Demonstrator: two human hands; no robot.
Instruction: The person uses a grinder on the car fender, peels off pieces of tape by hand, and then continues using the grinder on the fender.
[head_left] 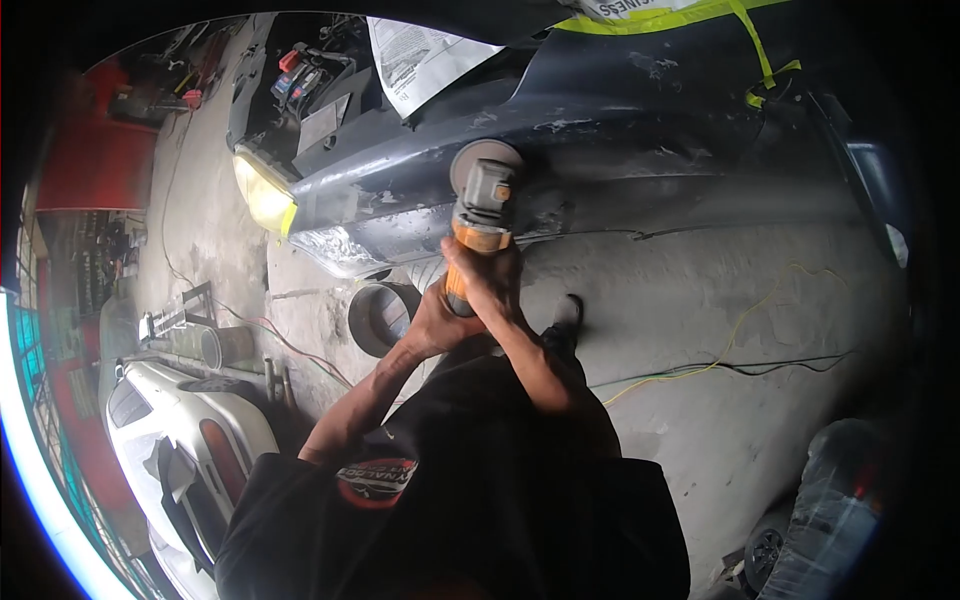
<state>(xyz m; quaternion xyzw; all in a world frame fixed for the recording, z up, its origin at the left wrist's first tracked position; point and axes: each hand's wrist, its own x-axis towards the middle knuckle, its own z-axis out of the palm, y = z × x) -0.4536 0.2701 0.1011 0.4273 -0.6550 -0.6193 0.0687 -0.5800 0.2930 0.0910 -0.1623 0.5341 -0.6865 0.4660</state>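
Observation:
Both my hands are wrapped round an orange and grey angle grinder [486, 190] with a round, pale disc [463, 165] at its head. My right hand [490, 280] grips the orange body, thumb along its side. Lower down, my left hand [436, 320] is closed round the rear end of the handle. The disc lies over the dark fender [600, 150] of a car, which shows scuffed and pale sanded patches. At the fender's front end sits a yellowish headlight [263, 193]. Newspaper [425, 62] covers part of the car above.
Below the bumper corner stands a round, hollow drum [384, 318]. Yellow tape [755, 45] hangs from the masking. A yellow cord [722, 352] and dark cables run across the concrete floor [690, 290]. A white car [190, 430] stands lower left, and a plastic-covered object [832, 500] lower right.

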